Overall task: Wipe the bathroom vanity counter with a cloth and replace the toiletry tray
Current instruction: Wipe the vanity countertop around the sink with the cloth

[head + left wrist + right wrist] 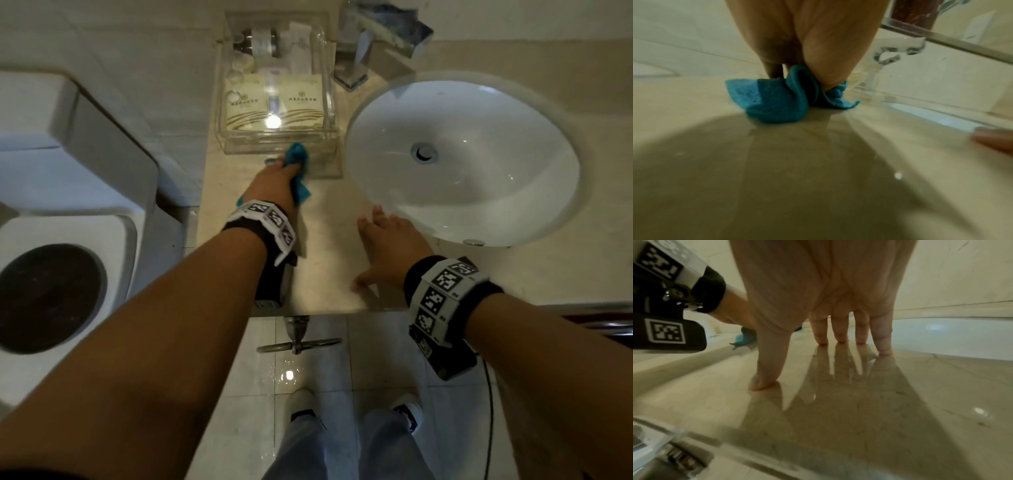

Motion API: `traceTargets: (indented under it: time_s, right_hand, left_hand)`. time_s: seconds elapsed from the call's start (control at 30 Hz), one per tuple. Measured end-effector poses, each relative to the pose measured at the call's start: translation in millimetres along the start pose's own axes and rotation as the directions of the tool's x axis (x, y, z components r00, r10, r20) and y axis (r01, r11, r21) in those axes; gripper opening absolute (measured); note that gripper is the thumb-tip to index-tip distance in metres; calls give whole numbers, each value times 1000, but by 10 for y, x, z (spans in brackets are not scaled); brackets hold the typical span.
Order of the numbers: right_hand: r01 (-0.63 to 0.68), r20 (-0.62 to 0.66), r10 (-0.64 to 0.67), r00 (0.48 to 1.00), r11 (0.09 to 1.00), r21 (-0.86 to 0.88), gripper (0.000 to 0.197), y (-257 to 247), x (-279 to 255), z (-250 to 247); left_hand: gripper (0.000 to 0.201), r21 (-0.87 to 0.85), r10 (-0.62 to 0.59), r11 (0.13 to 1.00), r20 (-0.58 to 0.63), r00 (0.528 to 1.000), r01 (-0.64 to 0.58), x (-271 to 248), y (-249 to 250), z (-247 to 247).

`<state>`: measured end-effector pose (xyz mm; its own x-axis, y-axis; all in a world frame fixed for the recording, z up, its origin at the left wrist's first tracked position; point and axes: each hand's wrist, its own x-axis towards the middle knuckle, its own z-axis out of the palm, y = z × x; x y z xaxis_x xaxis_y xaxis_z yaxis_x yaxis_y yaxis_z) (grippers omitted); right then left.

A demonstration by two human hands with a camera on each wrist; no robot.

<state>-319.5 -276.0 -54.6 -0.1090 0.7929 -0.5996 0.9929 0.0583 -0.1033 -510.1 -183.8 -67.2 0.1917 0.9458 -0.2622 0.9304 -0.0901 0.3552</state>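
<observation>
A bunched teal cloth (297,164) lies on the beige stone counter (329,274), gripped by my left hand (275,178) right at the near wall of the clear toiletry tray (330,106). In the left wrist view the cloth (777,100) is pressed to the counter under my curled fingers. The tray holds small bottles and cream packets at the back of the counter. My right hand (383,246) rests flat on the counter beside the sink rim, fingers (840,331) straight and spread, thumb touching the stone.
A white oval sink (462,157) fills the right of the counter, with a chrome faucet (359,58) behind it. A white toilet (68,219) stands to the left. A metal towel bar (298,344) hangs below the counter's front edge.
</observation>
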Motion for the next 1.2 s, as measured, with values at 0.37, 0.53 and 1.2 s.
traceTargets:
  time_s: [0.37,0.53,1.2]
  right_hand:
    - [34,-75,-33,997,999,9,121,-29,-9,0]
    - [11,-62,-11,998,1000,3,122,-7,-9,6]
    - [62,-17,-61,998,997,40,109,36,-192,-107]
  left_hand:
    - [48,103,211,970,103,972,-222,-142,577,309]
    - [49,58,260,963,35,965,-262,-62,447,350]
    - [50,45,73,995,231,970,-85,-902,616,300]
